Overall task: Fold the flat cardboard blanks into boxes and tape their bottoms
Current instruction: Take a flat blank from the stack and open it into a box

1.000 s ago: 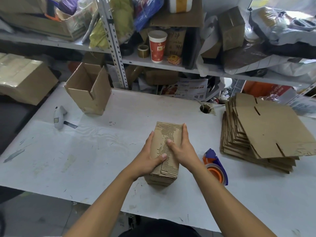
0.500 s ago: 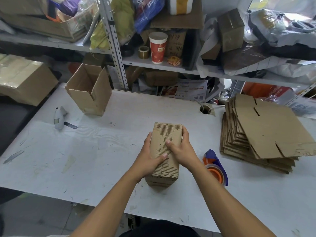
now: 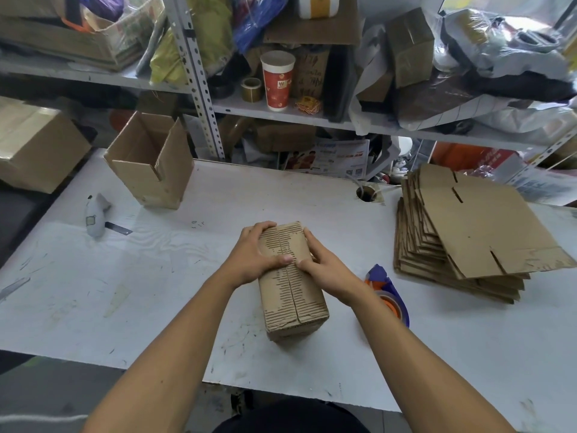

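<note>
Folded box [image 3: 292,289] sits mid-table, near edge, flaps up, centre seam running near-to-far. No tape visible on the seam. Top skin is scuffed, corrugation showing.

Left hand [image 3: 256,257] wraps the far-left corner of the box: fingers curled over the far edge, thumb lying across the top and touching the seam. Right hand [image 3: 324,268] grips the right side: fingers along the right wall, thumb pressing the top just beside the left thumb. Both hands are grasping the box, holding the flaps down.

Tape dispenser [image 3: 388,293], blue with an orange roll, lies on the table [image 3: 187,292] just right of the right wrist, partly hidden by the forearm. Stack of flat blanks [image 3: 468,235] is on the right side of the table, top blank skewed. Open box [image 3: 153,170] stands upright at far left, flaps up. Box cutter [image 3: 98,214] lies left, blade out. Red paper cup [image 3: 277,81] is on the shelf behind.
</note>
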